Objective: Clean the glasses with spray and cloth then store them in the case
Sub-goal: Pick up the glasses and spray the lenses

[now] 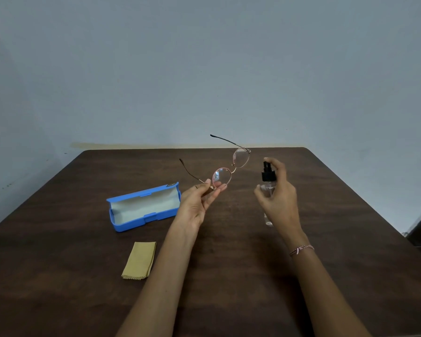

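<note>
My left hand (199,200) pinches the thin metal-framed glasses (231,166) at the corner of the nearer lens and holds them in the air over the table, both temples unfolded. My right hand (278,193) grips a small clear spray bottle (268,181) with a black pump top; my index finger rests on the pump, and the nozzle faces the glasses from the right. An open blue case (144,206) with a pale lining lies on the table to the left. A folded yellow cloth (139,260) lies in front of the case.
The dark brown wooden table (338,239) runs to a far edge against a grey-blue wall. Its right edge falls off toward a dark floor area at the right.
</note>
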### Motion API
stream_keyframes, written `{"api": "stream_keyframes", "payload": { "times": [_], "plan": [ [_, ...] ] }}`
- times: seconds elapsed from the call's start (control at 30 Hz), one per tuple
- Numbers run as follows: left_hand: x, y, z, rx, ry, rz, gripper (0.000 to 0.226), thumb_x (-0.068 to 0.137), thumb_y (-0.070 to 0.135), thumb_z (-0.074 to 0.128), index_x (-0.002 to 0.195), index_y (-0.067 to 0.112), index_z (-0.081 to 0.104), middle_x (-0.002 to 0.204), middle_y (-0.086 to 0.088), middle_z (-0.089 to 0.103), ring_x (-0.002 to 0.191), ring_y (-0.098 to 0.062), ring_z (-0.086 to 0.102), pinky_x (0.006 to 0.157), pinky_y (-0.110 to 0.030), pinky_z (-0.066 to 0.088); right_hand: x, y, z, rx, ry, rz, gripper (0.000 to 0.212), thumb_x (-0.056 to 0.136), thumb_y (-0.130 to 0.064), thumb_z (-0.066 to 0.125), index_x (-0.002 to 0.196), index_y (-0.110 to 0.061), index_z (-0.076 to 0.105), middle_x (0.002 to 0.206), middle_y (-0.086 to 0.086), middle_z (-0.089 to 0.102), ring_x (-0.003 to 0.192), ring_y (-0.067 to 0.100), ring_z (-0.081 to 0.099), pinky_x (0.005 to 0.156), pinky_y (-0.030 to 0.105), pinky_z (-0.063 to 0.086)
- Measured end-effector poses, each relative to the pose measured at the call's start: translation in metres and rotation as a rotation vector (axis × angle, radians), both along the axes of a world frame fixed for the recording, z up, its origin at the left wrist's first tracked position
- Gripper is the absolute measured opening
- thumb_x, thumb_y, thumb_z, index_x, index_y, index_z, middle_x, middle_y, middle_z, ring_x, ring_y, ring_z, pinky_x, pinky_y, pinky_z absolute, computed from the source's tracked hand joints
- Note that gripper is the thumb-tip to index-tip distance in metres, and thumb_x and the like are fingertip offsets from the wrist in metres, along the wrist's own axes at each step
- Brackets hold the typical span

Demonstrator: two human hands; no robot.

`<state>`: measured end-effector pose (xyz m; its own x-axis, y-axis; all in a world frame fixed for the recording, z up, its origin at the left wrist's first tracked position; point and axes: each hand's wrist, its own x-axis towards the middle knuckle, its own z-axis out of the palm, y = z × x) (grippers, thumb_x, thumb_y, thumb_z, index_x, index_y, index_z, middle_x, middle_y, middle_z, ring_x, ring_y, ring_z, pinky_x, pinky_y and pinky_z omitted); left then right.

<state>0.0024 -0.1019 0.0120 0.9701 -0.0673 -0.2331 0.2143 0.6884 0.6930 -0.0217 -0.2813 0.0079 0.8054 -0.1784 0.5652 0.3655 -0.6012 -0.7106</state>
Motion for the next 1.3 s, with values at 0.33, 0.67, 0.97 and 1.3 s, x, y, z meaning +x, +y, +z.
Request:
{"api": "stream_keyframes", "payload": {
  "times": [0.33,0.67,0.97,1.3],
  "plan": [
    [0.0,0.004,0.002,0.17,-0.03,-0.077,0.01,0.09,0.004,0.056,0.095,-0.005,0.057,0.077,-0.016,0.073,0.072,-0.024,0.073,0.056,-0.019,0.057,0.0,-0.013,0.001,0.072,-0.047,-0.094,0.059,0.077,-0.004,0.06,0.124,-0.035,0.041,0.078,-0.01,0.059,0.07,0.014,0.062,0.068,0.026,0.047],
    [0.002,0.007,-0.001,0.1,-0.025,-0.043,0.007,0.091,0.003,0.055,0.093,-0.003,0.056,0.077,-0.018,0.073,0.074,-0.026,0.073,0.054,-0.019,0.056,0.006,-0.017,-0.006,0.038,-0.068,-0.054,0.06,0.081,-0.011,0.063,0.126,-0.04,0.036,0.078,-0.004,0.061,0.07,0.016,0.06,0.067,0.031,0.051],
    [0.0,0.005,-0.001,0.107,-0.024,0.003,0.005,0.09,0.002,0.056,0.087,-0.001,0.055,0.073,-0.016,0.072,0.072,-0.027,0.073,0.054,-0.02,0.057,0.02,-0.023,-0.028,0.08,-0.038,0.117,0.068,0.089,-0.012,0.062,0.132,-0.041,0.017,0.12,0.008,0.045,0.103,0.012,0.05,0.093,0.038,0.047],
    [-0.006,0.008,0.015,0.15,-0.096,0.053,0.014,0.092,0.002,0.054,0.078,0.002,0.051,0.067,-0.013,0.071,0.065,-0.024,0.072,0.055,-0.02,0.057,0.022,-0.024,-0.032,0.098,0.026,0.14,0.079,0.086,-0.02,0.068,0.137,-0.048,0.016,0.139,0.004,0.044,0.125,0.02,0.047,0.103,0.037,0.041]
  ]
}}
